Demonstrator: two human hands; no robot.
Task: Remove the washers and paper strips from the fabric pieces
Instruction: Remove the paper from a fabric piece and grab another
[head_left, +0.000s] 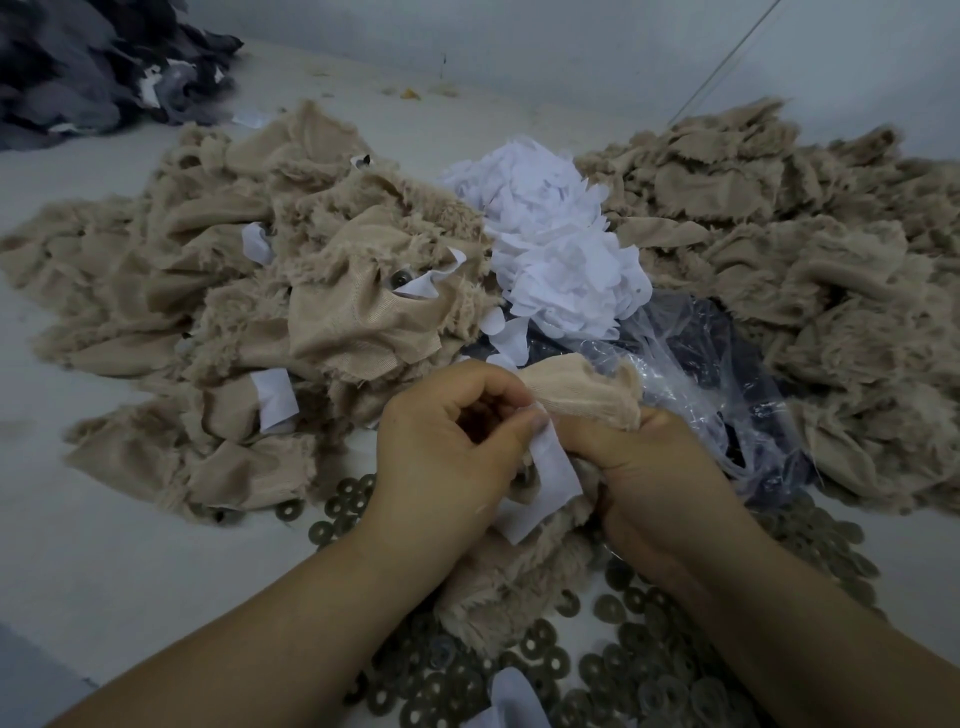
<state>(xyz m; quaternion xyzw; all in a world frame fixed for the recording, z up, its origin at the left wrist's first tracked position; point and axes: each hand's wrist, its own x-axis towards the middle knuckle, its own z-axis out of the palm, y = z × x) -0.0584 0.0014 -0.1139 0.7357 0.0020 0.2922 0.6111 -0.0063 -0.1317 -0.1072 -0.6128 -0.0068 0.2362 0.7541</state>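
Observation:
A beige furry fabric piece (582, 395) is held up between both hands in the lower middle. My right hand (654, 467) grips its right side, fingers curled round the cloth. My left hand (441, 457) pinches a white paper strip (550, 478) that hangs from the piece. Whether a washer sits in this piece is hidden by my fingers. Several grey-green washers (613, 670) lie loose on the table below my hands. To the left lies a heap of beige fabric pieces (291, 312) with white strips sticking out.
A heap of white paper strips (550, 239) lies in the middle behind my hands. A second beige fabric heap (810, 270) fills the right. A clear plastic bag (717, 374) over dark cloth lies right of my hands. Dark grey fabric (93, 67) is piled at the far left corner.

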